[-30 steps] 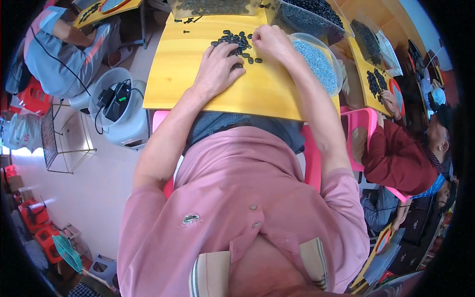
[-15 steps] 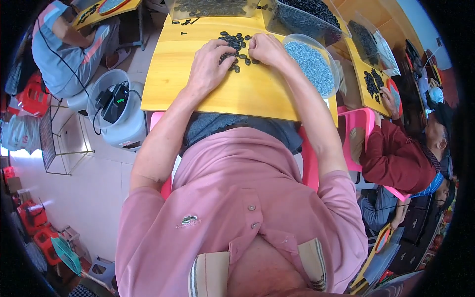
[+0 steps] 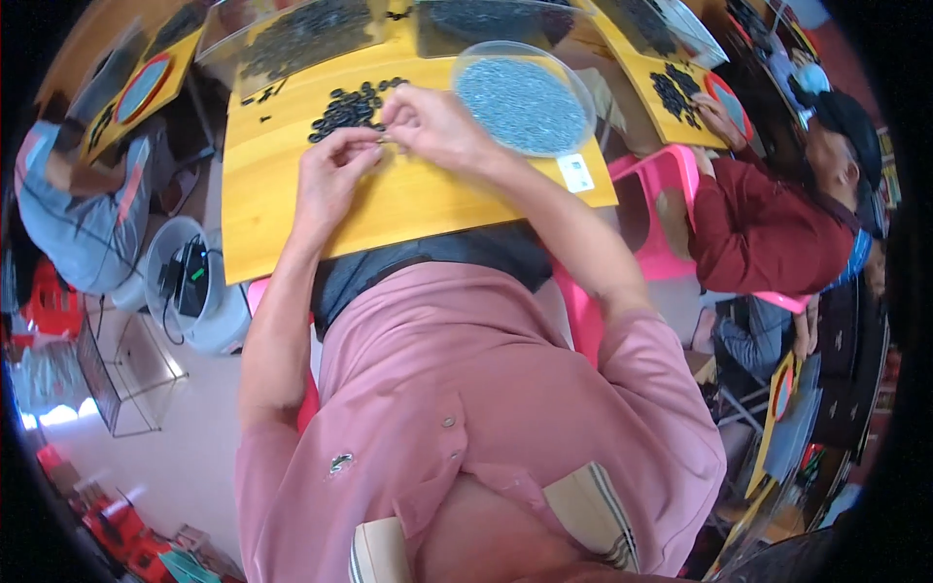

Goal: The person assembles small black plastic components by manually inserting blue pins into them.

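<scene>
My left hand (image 3: 330,177) and my right hand (image 3: 437,128) meet over the yellow table (image 3: 262,214), just on the near side of a pile of small round black pieces (image 3: 345,112). The left thumb and fingers are pinched together. Close beside them, the right fingers are also drawn into a pinch. Something tiny may sit between the fingertips, but it is too small and blurred to make out. To the right of my right hand stands a round clear tub (image 3: 525,105) full of small silvery-blue metal pieces.
Clear bins of black parts, one at the back left (image 3: 306,44) and one at the back middle (image 3: 496,24), line the table's far edge. A white card (image 3: 575,173) lies near the tub. At right, a person in dark red (image 3: 768,233) works beside a pink chair (image 3: 661,194).
My hands have left the black pieces, which they were touching apart from each other, and have come together nearer to me. The pieces sit closer together. The whole view has turned.
</scene>
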{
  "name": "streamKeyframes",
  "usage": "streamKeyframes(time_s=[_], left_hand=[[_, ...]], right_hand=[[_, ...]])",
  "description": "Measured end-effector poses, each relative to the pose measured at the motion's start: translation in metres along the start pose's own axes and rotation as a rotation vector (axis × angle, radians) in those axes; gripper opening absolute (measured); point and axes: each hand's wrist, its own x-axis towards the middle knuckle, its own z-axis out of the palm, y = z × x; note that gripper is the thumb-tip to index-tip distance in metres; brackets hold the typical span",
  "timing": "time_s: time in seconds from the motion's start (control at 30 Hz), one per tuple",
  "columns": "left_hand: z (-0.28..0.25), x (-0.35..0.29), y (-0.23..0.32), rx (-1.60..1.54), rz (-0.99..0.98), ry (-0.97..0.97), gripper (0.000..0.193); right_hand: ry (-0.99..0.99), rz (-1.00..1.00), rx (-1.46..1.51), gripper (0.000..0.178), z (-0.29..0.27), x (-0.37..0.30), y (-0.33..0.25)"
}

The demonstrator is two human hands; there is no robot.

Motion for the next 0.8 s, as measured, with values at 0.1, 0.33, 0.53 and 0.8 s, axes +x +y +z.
streamKeyframes(time_s=[0.1, 0.33, 0.53, 0.8], left_hand=[[0.004, 0.002, 0.002, -0.014, -0.042, 0.031, 0.019], [0.010, -0.001, 0.002, 0.018, -0.049, 0.003, 0.019], [0.013, -0.002, 0.007, -0.049, -0.014, 0.013, 0.019], [0.005, 0.001, 0.000, -0.089, -0.108, 0.044, 0.017]], right_hand=[[-0.011, 0.072, 0.060, 0.012, -0.004, -0.008, -0.003], [-0.068, -0.013, 0.006, 0.013, -0.011, -0.016, -0.005], [-0.051, 0.027, 0.129, 0.014, -0.009, -0.014, -0.004], [-0.087, 0.052, 0.388, 0.014, -0.006, -0.010, 0.009]])
